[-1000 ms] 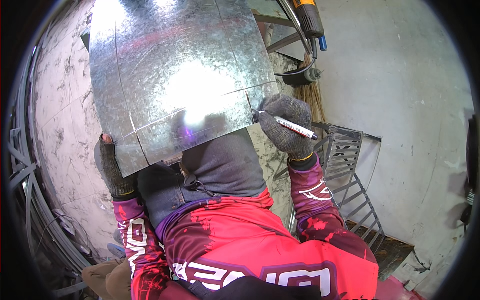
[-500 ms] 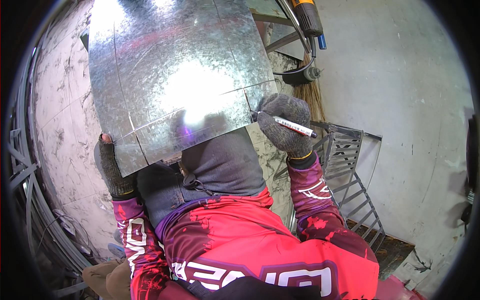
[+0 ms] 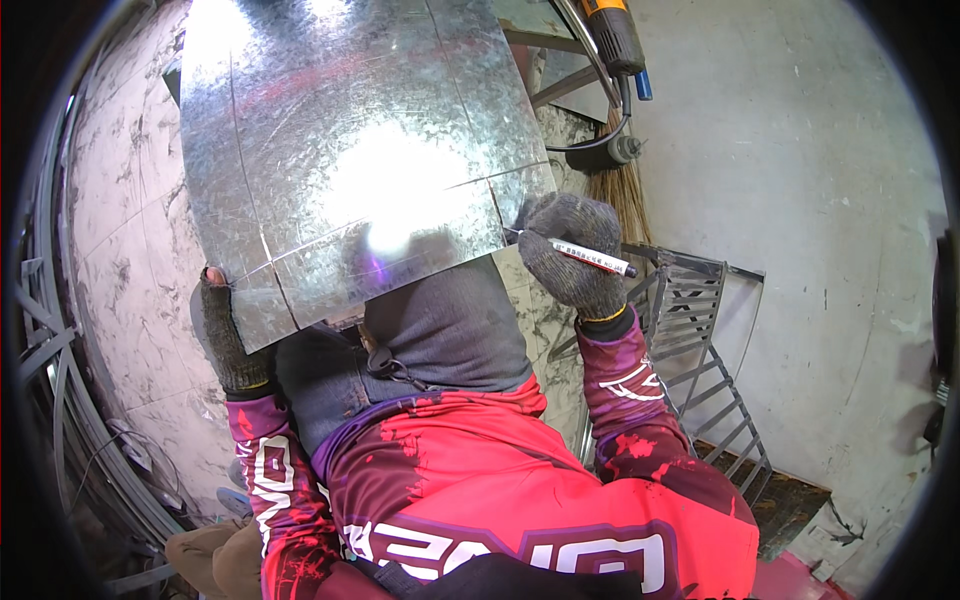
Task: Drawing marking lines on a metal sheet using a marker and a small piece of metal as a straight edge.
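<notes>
A shiny galvanized metal sheet (image 3: 330, 130) lies in front of me, its near edge over my lap. Dark lines run along both sides and across it, crossing close to the near corners. In a grey knit glove, my right hand (image 3: 572, 250) is closed round a white marker pen (image 3: 592, 257). The pen's tip is at the sheet's right near edge, by the end of a dark line. My left hand (image 3: 222, 325), also gloved with the thumb tip bare, grips the sheet's left near corner; its other fingers are hidden beneath.
Beyond the sheet on the right lie a power tool (image 3: 615, 40) with orange on it, a dark cylindrical part (image 3: 600, 152) and a straw broom (image 3: 622, 195). A metal rack (image 3: 690, 310) stands right of my arm. Long metal bars (image 3: 90, 440) line the left side.
My right hand with the marker pen has shifted very slightly down and right. The sheet has moved a few pixels to the right; my left hand keeps its grip.
</notes>
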Demonstrator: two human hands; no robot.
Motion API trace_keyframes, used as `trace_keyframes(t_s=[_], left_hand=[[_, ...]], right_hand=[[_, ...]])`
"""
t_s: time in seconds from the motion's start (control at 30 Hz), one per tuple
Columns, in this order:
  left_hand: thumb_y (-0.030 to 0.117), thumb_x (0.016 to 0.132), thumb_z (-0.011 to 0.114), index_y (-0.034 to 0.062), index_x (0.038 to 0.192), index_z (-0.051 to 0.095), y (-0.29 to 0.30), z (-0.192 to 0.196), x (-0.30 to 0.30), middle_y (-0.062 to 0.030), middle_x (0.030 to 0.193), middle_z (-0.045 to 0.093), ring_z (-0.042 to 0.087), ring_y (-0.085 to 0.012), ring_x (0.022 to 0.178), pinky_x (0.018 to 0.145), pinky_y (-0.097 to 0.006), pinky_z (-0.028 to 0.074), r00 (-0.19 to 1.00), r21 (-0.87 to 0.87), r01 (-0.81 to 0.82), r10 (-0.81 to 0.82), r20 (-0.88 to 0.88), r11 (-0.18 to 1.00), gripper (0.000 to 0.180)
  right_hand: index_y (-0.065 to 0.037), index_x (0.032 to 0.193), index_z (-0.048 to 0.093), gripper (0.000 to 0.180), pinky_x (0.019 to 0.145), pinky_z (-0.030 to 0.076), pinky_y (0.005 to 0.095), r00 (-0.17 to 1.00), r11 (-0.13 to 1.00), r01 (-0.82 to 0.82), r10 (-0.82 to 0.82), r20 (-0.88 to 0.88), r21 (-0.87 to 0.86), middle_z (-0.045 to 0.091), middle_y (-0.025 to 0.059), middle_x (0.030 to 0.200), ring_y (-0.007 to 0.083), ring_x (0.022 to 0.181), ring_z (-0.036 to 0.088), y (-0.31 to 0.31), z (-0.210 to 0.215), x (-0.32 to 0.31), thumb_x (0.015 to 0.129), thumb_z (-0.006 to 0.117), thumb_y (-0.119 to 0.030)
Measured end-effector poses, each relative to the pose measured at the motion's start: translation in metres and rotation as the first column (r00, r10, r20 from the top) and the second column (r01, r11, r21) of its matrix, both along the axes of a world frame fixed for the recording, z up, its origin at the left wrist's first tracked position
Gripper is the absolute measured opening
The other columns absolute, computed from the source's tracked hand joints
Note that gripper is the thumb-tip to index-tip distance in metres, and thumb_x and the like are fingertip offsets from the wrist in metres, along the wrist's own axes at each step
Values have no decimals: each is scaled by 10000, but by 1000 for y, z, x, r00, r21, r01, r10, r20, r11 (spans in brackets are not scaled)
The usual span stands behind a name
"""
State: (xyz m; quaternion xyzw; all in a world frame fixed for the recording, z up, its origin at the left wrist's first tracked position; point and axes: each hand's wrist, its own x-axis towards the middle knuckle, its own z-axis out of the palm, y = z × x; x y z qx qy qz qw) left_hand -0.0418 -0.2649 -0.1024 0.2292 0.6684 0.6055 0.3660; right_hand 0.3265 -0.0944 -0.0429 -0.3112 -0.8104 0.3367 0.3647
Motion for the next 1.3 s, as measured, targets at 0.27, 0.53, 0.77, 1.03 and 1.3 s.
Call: trace_keyframes(t_s=[0.27, 0.53, 0.77, 1.03, 1.3], left_hand=[[416, 1006, 509, 24, 1233, 562, 9, 7, 4, -126, 1127, 626, 633, -198, 969, 801, -339, 546, 997, -14, 5, -4, 83, 1000, 456], [428, 1004, 511, 30, 1242, 558, 6, 0, 7, -125, 1130, 627, 632, -193, 966, 795, -334, 543, 998, -3, 20, -21, -62, 1000, 466], [436, 1001, 515, 35, 1229, 560, 11, 6, 8, -124, 1111, 628, 634, -189, 944, 773, -328, 543, 999, -46, 3, -2, 38, 999, 463], [433, 1002, 513, 33, 1202, 568, 15, 10, 15, -118, 1081, 630, 634, -184, 922, 760, -331, 543, 992, -30, -43, 46, 118, 999, 450], [441, 1023, 475, 24, 1085, 588, 14, 3, 18, -79, 959, 629, 619, -129, 814, 687, -278, 518, 994, -26, -57, 55, -95, 998, 437]], right_hand=[[-24, 840, 659, 137, 616, 527, 349, 998, 999, 38, -38, -52, -4, 672, 116, 770, 234, 679, 676, -1, -9, 1, 752, 762, -41], [-21, 846, 660, 119, 612, 529, 334, 999, 999, 43, -44, -22, -19, 669, 117, 776, 232, 688, 674, 1, -11, 0, 766, 748, -26], [-10, 852, 659, 108, 689, 546, 346, 993, 996, 19, -29, -111, -90, 668, 120, 778, 227, 700, 665, -1, -21, 5, 776, 733, 15], [-8, 848, 657, 103, 715, 550, 354, 999, 997, 27, -29, -34, -76, 669, 118, 775, 224, 702, 663, 2, -12, 3, 781, 731, 19], [-25, 840, 653, 105, 634, 533, 344, 997, 995, -12, 4, -80, -99, 667, 115, 762, 232, 688, 672, 2, -8, 5, 780, 735, -2]])
